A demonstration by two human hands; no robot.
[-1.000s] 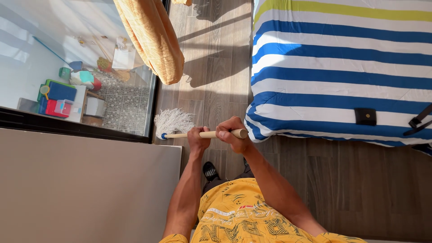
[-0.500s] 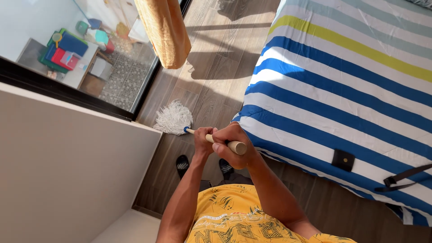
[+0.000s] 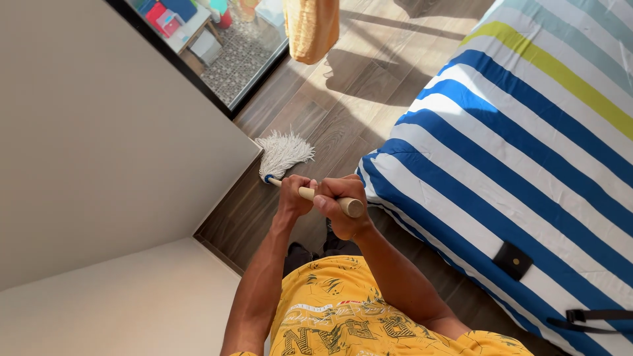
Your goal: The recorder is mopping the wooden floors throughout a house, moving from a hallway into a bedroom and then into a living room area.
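Mop head [image 3: 283,153] beyond both hands' grip, seemingly floor-touching

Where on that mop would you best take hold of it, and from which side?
Probably the bare wooden handle, near its top end, where the left hand and right hand are wrapped around it. It slants down to the stringy white mop head on the wood floor, so come from above.
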